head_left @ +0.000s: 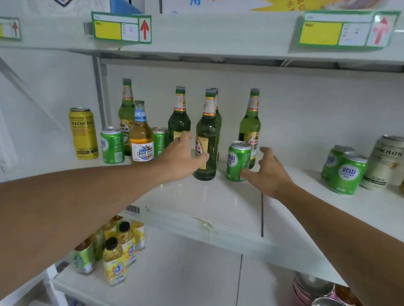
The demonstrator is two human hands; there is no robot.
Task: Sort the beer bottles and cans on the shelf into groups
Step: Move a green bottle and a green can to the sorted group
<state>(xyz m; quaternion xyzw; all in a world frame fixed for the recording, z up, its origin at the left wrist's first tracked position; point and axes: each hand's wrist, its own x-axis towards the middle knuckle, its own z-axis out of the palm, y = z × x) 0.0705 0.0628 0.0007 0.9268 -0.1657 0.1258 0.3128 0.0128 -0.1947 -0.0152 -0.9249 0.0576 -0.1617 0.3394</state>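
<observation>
1. Head view, at the hands: the left hand (pixel 183 155) reaches onto the shelf (pixel 228 201) with fingers curled around the front green bottle (pixel 206 139), thumb across its label; it looks to be closing on it, though whether the grip is firm I cannot tell. The right hand (pixel 265 171) is spread open, fingertips at the side of a green can (pixel 238 161), not yet wrapped around it.
2. Step in hand, as I judge it: taking one bottle and one can from the mixed middle cluster.
3. Next move likely calls for lifting the bottle straight up, clear of the bottles close behind, and carrying the can toward the green cans (pixel 344 169) grouped at the right beside a white can (pixel 382 161).
4. Outward: more green bottles stand upright behind; left of them an amber bottle (pixel 141 135) sits between two green cans, with a yellow can (pixel 82 133) farther left.
5. Sorting looks barely begun; bottles and cans are still intermixed.
</observation>
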